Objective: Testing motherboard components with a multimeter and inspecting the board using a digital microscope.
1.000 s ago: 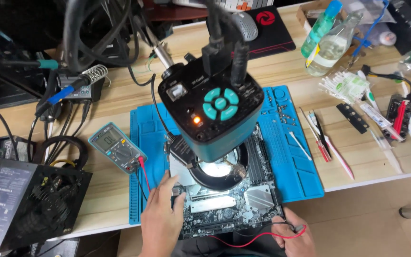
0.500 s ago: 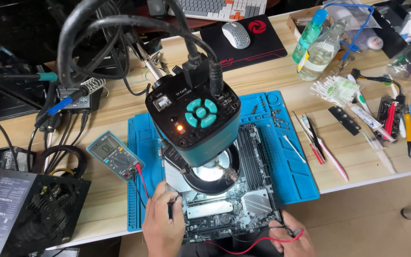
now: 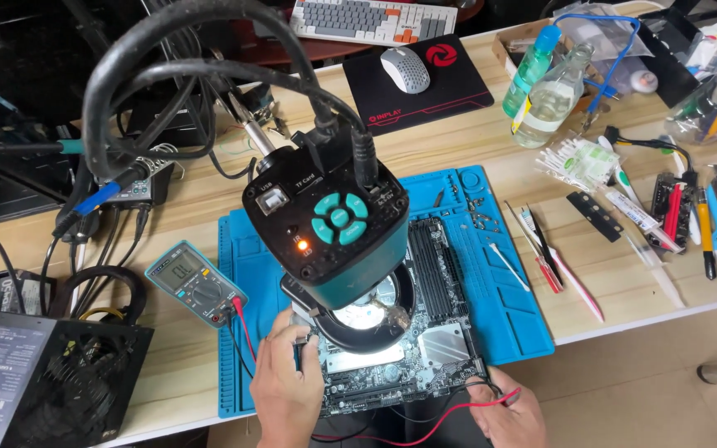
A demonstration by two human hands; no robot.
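Head view.

Item: circuit board (image 3: 425, 332), dark, rectangular, lying flat on a blue work mat (image 3: 508, 307) on the wooden counter (image 3: 624, 282). Position: under the teal microscope camera head (image 3: 329, 232) and its lit ring light (image 3: 358, 319), at the near edge of the counter. Long axis: runs from the person away toward the far side of the counter, tilted slightly rightward; the slot rows lie along that axis, and a silver heat plate (image 3: 446, 344) sits at the near right.

Left hand (image 3: 285, 390): fingers curled, pinching a dark probe (image 3: 299, 353) whose tip is down at the board's left edge, just beside the ring light.

Right hand (image 3: 508, 415): at the board's near right corner, partly cut off by the frame; fingers closed on the red lead (image 3: 450, 415); whether a probe tip touches the board cannot be told.

Meter: blue-cased multimeter (image 3: 195, 284) on the mat's left edge, leads plugged in.

Step, judged: probing test points for a reading. The next move would call for steady tips and a glance at the meter.
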